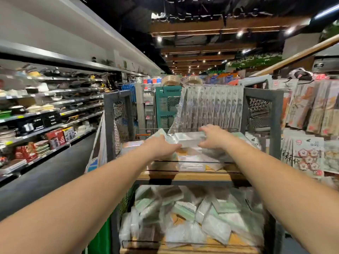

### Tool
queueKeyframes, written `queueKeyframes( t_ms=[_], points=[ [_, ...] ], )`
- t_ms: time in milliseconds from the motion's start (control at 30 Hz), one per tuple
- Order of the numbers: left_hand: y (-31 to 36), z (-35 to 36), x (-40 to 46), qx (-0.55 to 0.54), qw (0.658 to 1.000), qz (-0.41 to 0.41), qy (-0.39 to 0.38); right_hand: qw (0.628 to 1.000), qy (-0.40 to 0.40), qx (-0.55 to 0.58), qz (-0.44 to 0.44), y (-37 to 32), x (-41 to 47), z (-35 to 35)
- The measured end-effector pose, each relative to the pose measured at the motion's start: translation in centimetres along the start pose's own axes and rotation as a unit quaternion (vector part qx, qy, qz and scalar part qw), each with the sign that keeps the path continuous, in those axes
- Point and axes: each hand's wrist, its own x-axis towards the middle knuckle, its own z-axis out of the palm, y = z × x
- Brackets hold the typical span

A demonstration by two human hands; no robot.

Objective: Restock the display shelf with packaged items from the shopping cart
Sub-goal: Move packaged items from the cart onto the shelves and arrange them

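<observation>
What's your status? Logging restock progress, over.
Both hands, left and right, hold one clear-wrapped packet over the upper shelf. Lower tier already piled. Nothing blocking.

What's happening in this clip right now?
A person is stocking a display shelf in a shop aisle. Both arms reach forward over the upper tier, and the left hand and right hand together hold a clear-wrapped pack just above that tier, where other packs already lie. The lower tier is piled with similar wrapped packs. A row of flat hanging packets stands behind the hands. The frame is blurred, so what the packs contain is unclear.
</observation>
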Motion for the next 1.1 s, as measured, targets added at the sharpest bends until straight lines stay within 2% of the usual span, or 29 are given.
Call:
queueKeyframes(
  t_ms=[133, 233, 300, 367, 433, 500, 600, 700, 833, 900, 1000, 1033, 1100],
  points=[
    [2.0, 1.8, 2.2, 0.038, 0.996, -0.065, -0.040, 0.995, -0.063, -0.076, -0.035, -1.5, 2.3, 2.3],
    [2.7, 2.8, 3.5, 0.083, 0.993, -0.081, -0.005, 0.994, -0.080, -0.068, -0.016, -1.9, 4.1, 3.6],
    [2.8, 2.9, 3.8, 0.123, 0.988, -0.096, -0.010, 0.992, -0.065, -0.105, -0.009, -2.5, 4.7, 3.8],
    [2.9, 2.8, 3.8, 0.136, 0.986, -0.098, -0.008, 0.989, -0.017, -0.146, -0.016, -3.2, 5.0, 4.0],
    [2.6, 2.0, 3.1, 0.106, 0.990, -0.085, 0.036, 0.987, 0.032, -0.156, -0.018, -3.7, 5.2, 3.8],
    [2.3, 0.3, 2.1, 0.044, 0.992, -0.072, 0.093, 0.993, 0.075, -0.092, -0.011, -3.6, 5.0, 3.0],
    [1.3, -2.9, 0.1, -0.079, 0.984, -0.034, 0.156, 0.982, 0.160, 0.096, 0.004, -3.4, 4.1, 0.4],
    [0.1, -6.4, -3.6, -0.280, 0.938, 0.002, 0.205, 0.924, 0.264, 0.275, -0.025, -4.3, 1.5, -2.6],
    [-2.6, -8.6, -9.3, -0.545, 0.810, 0.039, 0.210, 0.803, 0.289, 0.520, -0.039, -7.6, -3.7, -6.4],
    [-4.5, -8.3, -12.1, -0.584, 0.780, 0.047, 0.221, 0.741, 0.263, 0.617, -0.034, -9.6, -6.3, -7.2],
    [-8.1, -7.7, -16.1, -0.638, 0.731, 0.046, 0.238, 0.630, 0.161, 0.760, -0.024, -13.0, -9.8, -6.4],
    [-9.4, -7.5, -17.3, -0.655, 0.715, 0.045, 0.241, 0.602, 0.120, 0.789, -0.022, -14.2, -10.6, -5.5],
    [-11.9, -6.7, -19.5, -0.678, 0.691, 0.038, 0.247, 0.578, 0.066, 0.813, -0.007, -16.6, -12.0, -3.2]
  ],
)
